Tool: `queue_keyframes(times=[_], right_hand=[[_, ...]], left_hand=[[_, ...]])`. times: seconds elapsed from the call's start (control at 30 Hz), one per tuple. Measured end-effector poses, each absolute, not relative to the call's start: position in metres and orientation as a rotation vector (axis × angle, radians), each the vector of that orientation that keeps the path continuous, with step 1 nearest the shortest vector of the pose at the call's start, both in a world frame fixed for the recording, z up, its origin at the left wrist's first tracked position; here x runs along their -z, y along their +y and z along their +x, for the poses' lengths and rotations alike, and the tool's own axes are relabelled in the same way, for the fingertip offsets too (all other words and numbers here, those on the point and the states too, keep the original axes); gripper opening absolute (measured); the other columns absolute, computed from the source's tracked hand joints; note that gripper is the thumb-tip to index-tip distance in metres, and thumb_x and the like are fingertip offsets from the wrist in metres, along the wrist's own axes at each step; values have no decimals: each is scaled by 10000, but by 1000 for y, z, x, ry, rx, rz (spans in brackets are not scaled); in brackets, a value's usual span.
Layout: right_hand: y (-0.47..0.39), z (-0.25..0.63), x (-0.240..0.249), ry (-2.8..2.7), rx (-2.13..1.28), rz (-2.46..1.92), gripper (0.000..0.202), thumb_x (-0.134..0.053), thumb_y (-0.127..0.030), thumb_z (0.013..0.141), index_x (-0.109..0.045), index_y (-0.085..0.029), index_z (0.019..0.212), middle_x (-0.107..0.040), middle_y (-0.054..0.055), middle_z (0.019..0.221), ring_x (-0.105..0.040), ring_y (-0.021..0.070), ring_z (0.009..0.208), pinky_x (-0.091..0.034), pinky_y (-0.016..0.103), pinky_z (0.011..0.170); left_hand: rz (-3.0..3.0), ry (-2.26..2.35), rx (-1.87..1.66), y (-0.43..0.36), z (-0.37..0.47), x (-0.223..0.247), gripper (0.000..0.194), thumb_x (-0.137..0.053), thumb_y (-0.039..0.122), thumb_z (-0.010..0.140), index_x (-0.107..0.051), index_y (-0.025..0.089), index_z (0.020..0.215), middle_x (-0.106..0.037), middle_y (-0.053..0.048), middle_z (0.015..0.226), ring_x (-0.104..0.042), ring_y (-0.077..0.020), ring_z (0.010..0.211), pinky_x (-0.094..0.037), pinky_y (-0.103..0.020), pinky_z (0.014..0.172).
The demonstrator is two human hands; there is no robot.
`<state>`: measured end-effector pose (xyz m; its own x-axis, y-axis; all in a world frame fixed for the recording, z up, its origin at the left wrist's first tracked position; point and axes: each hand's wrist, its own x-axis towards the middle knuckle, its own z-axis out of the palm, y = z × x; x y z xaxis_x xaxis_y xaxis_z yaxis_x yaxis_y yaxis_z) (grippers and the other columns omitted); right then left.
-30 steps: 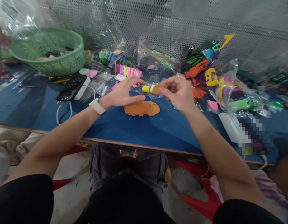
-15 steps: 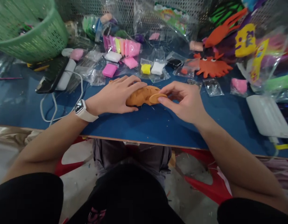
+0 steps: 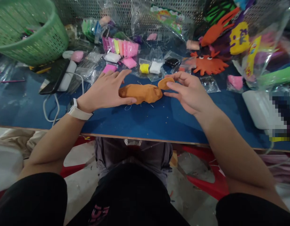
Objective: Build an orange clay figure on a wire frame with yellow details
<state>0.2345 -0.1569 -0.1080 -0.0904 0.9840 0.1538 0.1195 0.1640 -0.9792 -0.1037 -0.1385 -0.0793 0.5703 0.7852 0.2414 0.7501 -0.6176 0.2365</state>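
Left hand [image 3: 103, 90] spreads open, thumb over the left end of a long, lumpy, orange clay-like form [image 3: 141, 93] on the blue tabletop [image 3: 145, 124], baring more than before; right hand [image 3: 190, 91] pinches a flat, round, orange disc [image 3: 164, 83], now shifted toward the form's far side, apparently unjoined.

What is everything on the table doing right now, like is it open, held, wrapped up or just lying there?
Long orange piece: lying on the table
Left hand: spread open, at that piece's end
Orange disc: pinched by the right hand
Yellow lump: in clear plastic
Green basket: open-topped, things inside
White watch strap: around left wrist
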Motion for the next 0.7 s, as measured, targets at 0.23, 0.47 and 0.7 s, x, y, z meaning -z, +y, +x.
queue_keyframes(times=[0.23,0.47,0.7], right_hand=[[-163,236,93,-1388,-1299,-1092,372,-966,-562,965,-687,-316,974,-809,46,1293,-773,354,1366,-756,598,1037],[-173,229,79,-1228,-1398,-1105,342,-942,-478,985,-656,-294,1017,-799,22,1276,-732,335,1421,-703,564,1107],[-175,224,78,-1118,-1506,-1068,293,-942,-339,960,-658,-272,987,-821,22,1176,-819,287,1164,-704,515,1003]], left_hand=[[2711,1264,-402,-145,-94,85,1133,-964,560,836,-451,297,1811,-734,-168,1529,-695,-508,1425,-489,-709,1316],[2495,1268,-419,-153,-85,73,1130,-922,431,887,-347,317,1852,-556,-173,1789,-632,-484,1561,-488,-680,1343],[1987,1128,-593,-142,-92,65,923,-939,643,936,-551,295,1698,-788,-132,1316,-765,-437,1357,-628,-561,1140]])
